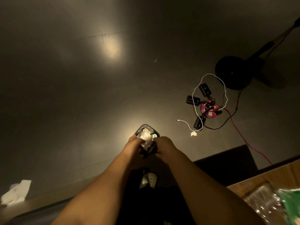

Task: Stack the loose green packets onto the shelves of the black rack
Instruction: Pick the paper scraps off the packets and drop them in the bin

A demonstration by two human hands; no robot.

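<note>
Both hands over rounded black bin (140, 128) of crumpled white paper. Left hand (133, 145) and right hand (164, 146) curl around dark object (150, 149). Glossy green packet (291, 207) lies blurred on wooden surface (266, 175), lower right.

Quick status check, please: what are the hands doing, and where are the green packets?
Both hands, left hand and right hand, together over a small bin on the floor, grip unclear. Green packet untouched, bottom right. Rack not in view.

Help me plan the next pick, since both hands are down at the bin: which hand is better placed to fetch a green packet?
The right hand, probably. The only green packet in view lies at the far right on the wooden surface, beside the right forearm. The left hand would have to cross the body.
</note>
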